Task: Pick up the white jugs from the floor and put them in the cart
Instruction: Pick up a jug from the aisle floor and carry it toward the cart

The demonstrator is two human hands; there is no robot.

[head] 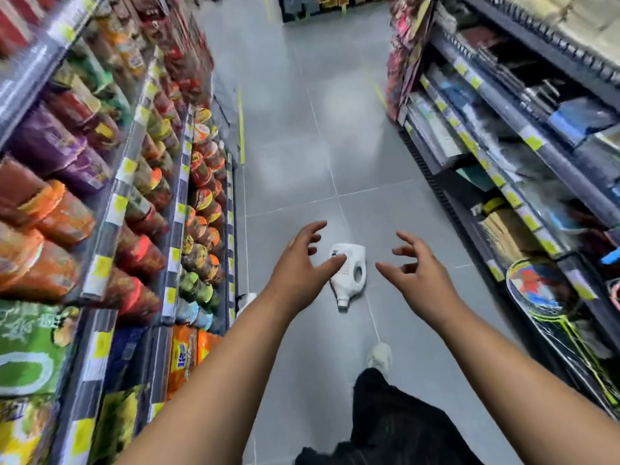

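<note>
A grey tiled floor point(295, 156) runs between stocked shelves. The white jug point(352, 268) lies toppled between the left hand point(300, 263) and right hand point(414, 273); both are spread, empty, apparently poised to flank it, though depth is unclear.

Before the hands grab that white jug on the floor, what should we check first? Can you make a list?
1. Jug in sight: ok. The white jug lies on its side on the gray floor, cap toward the person.
2. Hands free: ok. The left hand and right hand are open and hold nothing.
3. Handle reachable: ok. The handle hole faces up, on the right-hand side.
4. Cap shut tight: cannot tell.
5. Path clear: ok. Only the person's white shoe is near.
6. Cart ready: cannot tell. No cart is in view.
</note>
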